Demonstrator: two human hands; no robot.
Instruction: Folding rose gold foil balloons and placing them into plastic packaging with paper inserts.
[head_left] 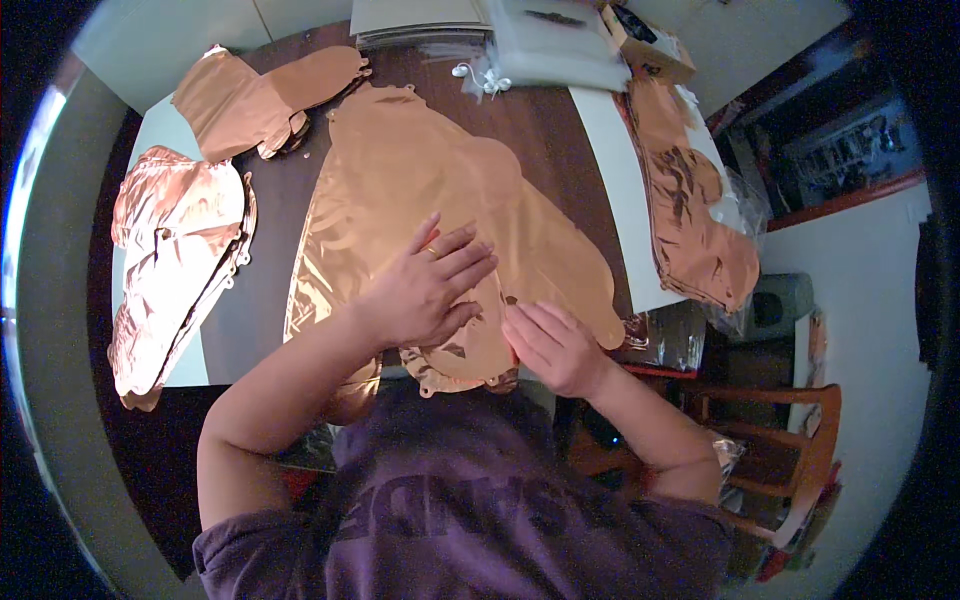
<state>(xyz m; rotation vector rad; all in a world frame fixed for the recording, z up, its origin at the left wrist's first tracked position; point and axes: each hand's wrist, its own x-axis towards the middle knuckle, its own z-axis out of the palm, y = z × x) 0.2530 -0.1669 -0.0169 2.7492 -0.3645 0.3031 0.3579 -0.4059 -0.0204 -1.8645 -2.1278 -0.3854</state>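
Observation:
A large flat rose-gold foil balloon (420,160) lies across the dark table in front of me, its near end reaching the table's edge. My left hand (430,285) rests on it palm down, fingers stretched out to the right. A small orange-red spot shows beside its index finger; what it is I cannot make out. My right hand (555,345) is closed at a foil edge near the balloon's lower middle, fingertips pressed together on it. Its thumb is largely hidden. By those fingertips sits a small dark spot on the foil.
Folded foil balloons lie at far left (265,95), near left (180,250) and right (690,200). Clear plastic bags (555,50), a cardboard box (650,45) and white earphones (485,80) are at the back. A wooden chair (800,440) stands lower right.

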